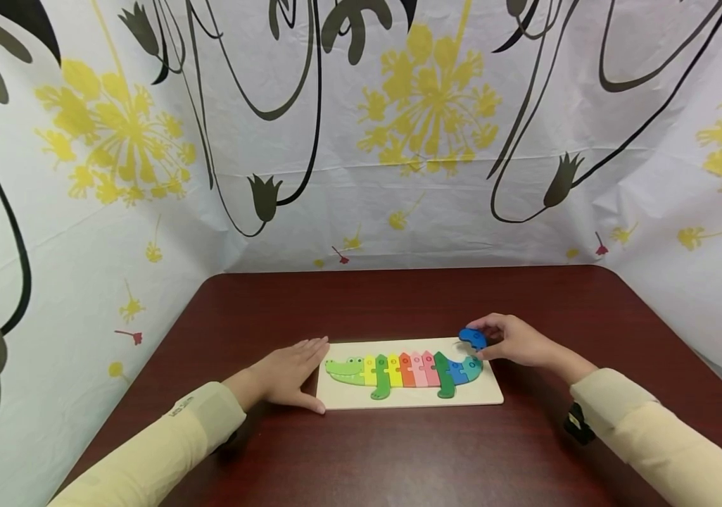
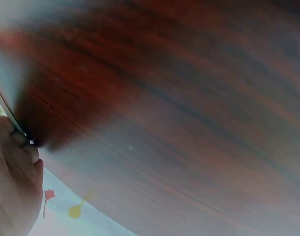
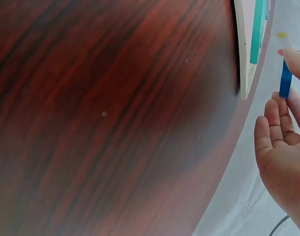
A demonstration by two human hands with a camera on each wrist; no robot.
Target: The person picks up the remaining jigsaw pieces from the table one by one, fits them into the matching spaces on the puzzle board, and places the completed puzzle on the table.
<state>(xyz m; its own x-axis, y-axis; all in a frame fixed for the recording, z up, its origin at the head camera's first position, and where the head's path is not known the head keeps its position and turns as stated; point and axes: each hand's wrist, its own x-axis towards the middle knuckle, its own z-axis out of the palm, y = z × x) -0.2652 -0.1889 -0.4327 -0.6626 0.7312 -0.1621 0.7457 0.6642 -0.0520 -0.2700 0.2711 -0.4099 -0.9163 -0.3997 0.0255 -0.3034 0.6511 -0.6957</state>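
Observation:
A pale wooden puzzle board (image 1: 351, 403) lies on the table, holding a crocodile of coloured pieces, with a light green head (image 1: 343, 372) at the left and a teal piece (image 1: 472, 367) at the right end. My right hand (image 1: 516, 341) pinches a blue puzzle piece (image 1: 473, 338) between thumb and fingers over the board's far right corner. In the right wrist view that blue piece (image 3: 285, 80) shows edge-on between thumb and fingertips. At the board's left edge my left hand (image 1: 288, 373) rests with fingers extended, thumb near the front corner. The left wrist view shows its curled-looking outer side (image 2: 15, 172).
The dark red-brown table (image 1: 399, 458) extends around the board on every side. Behind and beside it hangs a white cloth (image 1: 348, 211) printed with yellow and dark plant shapes. A black wrist device (image 1: 579, 424) sits under the right sleeve.

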